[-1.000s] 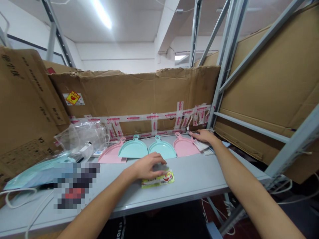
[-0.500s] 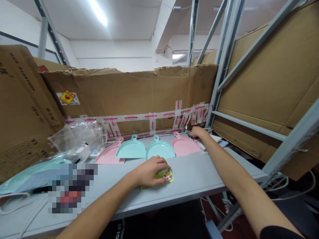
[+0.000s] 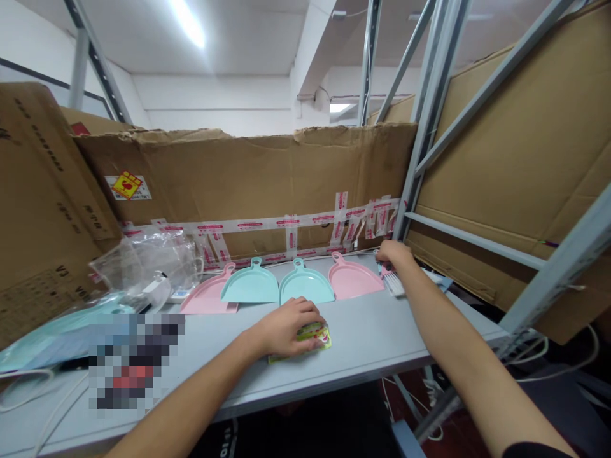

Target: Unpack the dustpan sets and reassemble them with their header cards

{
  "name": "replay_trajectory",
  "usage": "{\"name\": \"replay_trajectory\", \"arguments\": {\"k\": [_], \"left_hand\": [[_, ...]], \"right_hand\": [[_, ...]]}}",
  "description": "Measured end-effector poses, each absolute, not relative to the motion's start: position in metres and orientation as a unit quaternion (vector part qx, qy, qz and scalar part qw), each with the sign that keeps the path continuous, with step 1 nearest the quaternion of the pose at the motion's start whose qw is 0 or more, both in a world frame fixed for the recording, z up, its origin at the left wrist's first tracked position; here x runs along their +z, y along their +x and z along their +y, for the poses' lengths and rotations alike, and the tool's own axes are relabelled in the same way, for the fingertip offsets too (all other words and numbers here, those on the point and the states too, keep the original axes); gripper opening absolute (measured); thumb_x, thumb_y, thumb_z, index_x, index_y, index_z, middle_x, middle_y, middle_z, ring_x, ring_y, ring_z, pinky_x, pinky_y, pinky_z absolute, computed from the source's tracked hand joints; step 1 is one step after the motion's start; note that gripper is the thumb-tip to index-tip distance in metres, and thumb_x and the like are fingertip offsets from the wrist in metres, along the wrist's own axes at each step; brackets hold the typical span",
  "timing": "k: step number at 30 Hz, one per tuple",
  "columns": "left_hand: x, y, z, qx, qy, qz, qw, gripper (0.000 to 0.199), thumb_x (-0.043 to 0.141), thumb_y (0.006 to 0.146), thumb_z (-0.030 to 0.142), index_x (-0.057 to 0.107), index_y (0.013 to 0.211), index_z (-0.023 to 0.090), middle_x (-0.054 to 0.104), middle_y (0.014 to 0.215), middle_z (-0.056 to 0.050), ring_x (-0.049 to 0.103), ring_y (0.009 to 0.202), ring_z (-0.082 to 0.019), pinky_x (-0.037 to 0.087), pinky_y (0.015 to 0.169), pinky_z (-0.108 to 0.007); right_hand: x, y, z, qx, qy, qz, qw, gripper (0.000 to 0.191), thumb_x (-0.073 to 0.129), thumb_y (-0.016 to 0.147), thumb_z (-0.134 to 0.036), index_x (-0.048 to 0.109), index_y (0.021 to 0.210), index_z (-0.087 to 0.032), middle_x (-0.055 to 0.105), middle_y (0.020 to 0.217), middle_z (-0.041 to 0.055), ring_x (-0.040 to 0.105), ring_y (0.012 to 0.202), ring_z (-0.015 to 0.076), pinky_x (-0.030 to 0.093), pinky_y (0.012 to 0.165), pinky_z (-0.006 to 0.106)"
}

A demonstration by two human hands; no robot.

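Observation:
My left hand (image 3: 290, 326) is closed over a green, brightly printed packet (image 3: 323, 334) lying on the grey tabletop; the palm covers much of it. At the far right, my right hand (image 3: 395, 254) grips a small brush (image 3: 392, 284) with white bristles and some pink at its handle. Most of that handle is hidden by the fingers. Beside it, along the back, lie a pink dustpan (image 3: 356, 280), a mint dustpan (image 3: 308, 287), a second mint dustpan (image 3: 250, 285) and another pink dustpan (image 3: 206, 295), whose edge the neighbouring mint one overlaps.
Clear plastic bags (image 3: 157, 257) and a teal plastic-wrapped item (image 3: 62, 334) lie at the left. A tall cardboard sheet (image 3: 258, 178) walls off the back. Grey metal shelf posts (image 3: 422, 127) and another carton (image 3: 529, 165) rise at the right. A white cable (image 3: 57, 407) crosses the left front.
My right hand has shifted slightly right, and the white-bristled brush beneath it shows more clearly, now further from the pink dustpan. My left hand stays on the packet.

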State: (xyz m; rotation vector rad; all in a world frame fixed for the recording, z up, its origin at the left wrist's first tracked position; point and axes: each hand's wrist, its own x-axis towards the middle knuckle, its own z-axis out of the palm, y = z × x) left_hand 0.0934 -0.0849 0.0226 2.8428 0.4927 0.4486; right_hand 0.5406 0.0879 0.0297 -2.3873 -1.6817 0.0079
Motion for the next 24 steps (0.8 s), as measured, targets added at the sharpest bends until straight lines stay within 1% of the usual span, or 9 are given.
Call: {"name": "replay_trajectory", "arguments": {"k": [2, 4, 9, 11, 13, 17, 19, 22, 24], "left_hand": [[0.022, 0.093, -0.085, 0.153, 0.968, 0.167, 0.110, 0.041, 0.074, 0.104, 0.051, 0.075, 0.136, 0.025, 0.076, 0.127, -0.013, 0.070, 0.119, -0.031, 0.052, 0.108, -0.046], [0.022, 0.093, -0.084, 0.153, 0.968, 0.166, 0.112, 0.041, 0.074, 0.104, 0.051, 0.075, 0.136, 0.025, 0.076, 0.127, -0.013, 0.070, 0.120, -0.032, 0.052, 0.108, -0.046], [0.023, 0.093, -0.084, 0.151, 0.968, 0.167, 0.111, 0.040, 0.074, 0.104, 0.050, 0.075, 0.135, 0.025, 0.077, 0.127, -0.013, 0.071, 0.119, -0.031, 0.053, 0.108, -0.046], [0.023, 0.093, -0.085, 0.151, 0.968, 0.168, 0.109, 0.039, 0.074, 0.104, 0.050, 0.076, 0.134, 0.025, 0.077, 0.126, -0.013, 0.071, 0.118, -0.031, 0.053, 0.107, -0.045], [0.023, 0.093, -0.084, 0.153, 0.968, 0.169, 0.109, 0.039, 0.074, 0.104, 0.050, 0.076, 0.134, 0.025, 0.077, 0.126, -0.013, 0.071, 0.117, -0.031, 0.053, 0.107, -0.045], [0.023, 0.093, -0.085, 0.155, 0.967, 0.170, 0.111, 0.039, 0.075, 0.104, 0.050, 0.076, 0.134, 0.025, 0.078, 0.123, -0.012, 0.072, 0.116, -0.031, 0.053, 0.105, -0.045], [0.024, 0.093, -0.084, 0.158, 0.967, 0.167, 0.111, 0.038, 0.075, 0.105, 0.049, 0.077, 0.133, 0.025, 0.078, 0.121, -0.012, 0.072, 0.115, -0.031, 0.053, 0.105, -0.045], [0.028, 0.090, -0.080, 0.172, 0.965, 0.166, 0.109, 0.036, 0.072, 0.107, 0.047, 0.076, 0.134, 0.024, 0.079, 0.123, -0.012, 0.072, 0.117, -0.031, 0.054, 0.106, -0.045], [0.032, 0.084, -0.073, 0.188, 0.961, 0.180, 0.098, 0.034, 0.067, 0.110, 0.046, 0.076, 0.133, 0.023, 0.079, 0.123, -0.013, 0.072, 0.117, -0.030, 0.055, 0.105, -0.044]], "right_hand": [[0.034, 0.539, 0.087, 0.018, -0.834, -0.548, 0.065, 0.047, 0.092, 0.085, -0.046, 0.087, 0.115, -0.010, 0.081, 0.117, 0.0305, 0.080, 0.114, 0.0403, 0.061, 0.100, 0.054], [0.038, 0.536, 0.087, 0.025, -0.843, -0.536, 0.043, 0.049, 0.095, 0.081, -0.042, 0.087, 0.117, -0.010, 0.081, 0.119, 0.0315, 0.080, 0.115, 0.0406, 0.061, 0.099, 0.053], [0.039, 0.526, 0.086, 0.029, -0.841, -0.539, 0.035, 0.041, 0.093, 0.078, -0.021, 0.088, 0.116, -0.008, 0.082, 0.121, 0.0314, 0.082, 0.114, 0.0392, 0.062, 0.097, 0.048], [0.038, 0.523, 0.085, 0.026, -0.839, -0.543, 0.034, 0.044, 0.090, 0.078, -0.014, 0.087, 0.121, -0.008, 0.081, 0.124, 0.0316, 0.081, 0.117, 0.0394, 0.062, 0.097, 0.046], [0.037, 0.522, 0.083, 0.022, -0.835, -0.548, 0.035, 0.049, 0.089, 0.078, -0.012, 0.085, 0.126, -0.007, 0.081, 0.126, 0.0323, 0.081, 0.120, 0.0396, 0.062, 0.097, 0.045], [0.040, 0.521, 0.079, 0.024, -0.828, -0.559, 0.038, 0.047, 0.093, 0.079, -0.020, 0.086, 0.124, -0.009, 0.082, 0.120, 0.0304, 0.082, 0.115, 0.0389, 0.063, 0.095, 0.044], [0.043, 0.521, 0.074, 0.024, -0.824, -0.564, 0.046, 0.044, 0.092, 0.084, -0.028, 0.086, 0.125, -0.011, 0.082, 0.119, 0.0289, 0.082, 0.114, 0.0385, 0.063, 0.095, 0.044], [0.047, 0.525, 0.064, 0.008, -0.821, -0.566, 0.074, 0.045, 0.080, 0.099, -0.043, 0.082, 0.134, -0.015, 0.081, 0.130, 0.0277, 0.079, 0.121, 0.0384, 0.061, 0.098, 0.044], [0.050, 0.528, 0.056, -0.032, -0.813, -0.569, 0.124, 0.047, 0.069, 0.107, -0.049, 0.079, 0.138, -0.015, 0.079, 0.134, 0.0276, 0.077, 0.124, 0.0387, 0.059, 0.101, 0.044]]}}
